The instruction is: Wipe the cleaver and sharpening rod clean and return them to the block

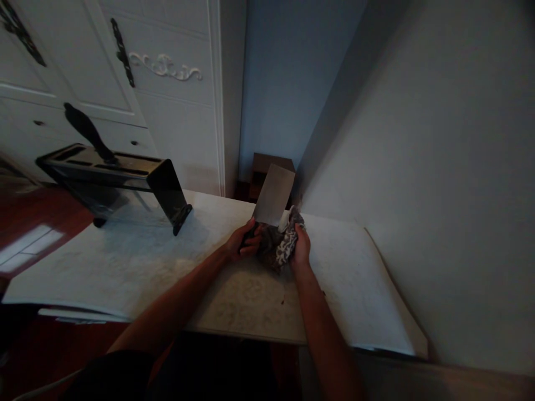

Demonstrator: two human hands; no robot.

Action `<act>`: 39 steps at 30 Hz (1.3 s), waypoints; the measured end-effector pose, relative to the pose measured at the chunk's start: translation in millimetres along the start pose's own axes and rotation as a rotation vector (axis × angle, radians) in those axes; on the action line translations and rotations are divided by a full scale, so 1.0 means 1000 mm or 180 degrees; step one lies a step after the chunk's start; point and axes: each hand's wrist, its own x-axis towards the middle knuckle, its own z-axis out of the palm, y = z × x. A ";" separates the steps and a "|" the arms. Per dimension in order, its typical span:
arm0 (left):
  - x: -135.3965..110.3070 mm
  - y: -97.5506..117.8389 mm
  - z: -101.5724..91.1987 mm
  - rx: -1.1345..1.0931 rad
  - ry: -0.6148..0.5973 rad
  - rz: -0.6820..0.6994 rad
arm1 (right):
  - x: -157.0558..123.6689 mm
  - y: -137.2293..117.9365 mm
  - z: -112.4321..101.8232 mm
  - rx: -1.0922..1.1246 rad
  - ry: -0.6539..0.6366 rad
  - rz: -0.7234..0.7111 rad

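Observation:
My left hand [243,239] is closed round the dark handle of a cleaver [273,195], whose broad blade points up and away from me over the far edge of the table. In my right hand [301,245] is a bunched patterned cloth [287,245], brown with white markings. The cloth is gathered at the base of the blade, between the two hands, and part of it hangs down toward the tabletop. On the left a black knife block [161,189] stands on the table with one dark-handled knife [87,131] in it.
A pale covering lies over the table [146,262], its right edge curling up against the wall [418,195]. Behind stand a white wardrobe [179,122] with dark handles and a small brown cabinet [271,161] in the corner. Reddish flooring [62,217] shows at left.

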 end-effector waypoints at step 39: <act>-0.003 0.001 0.007 0.1403 0.0101 -0.0457 | -0.010 -0.017 -0.004 0.0417 -0.1428 0.1852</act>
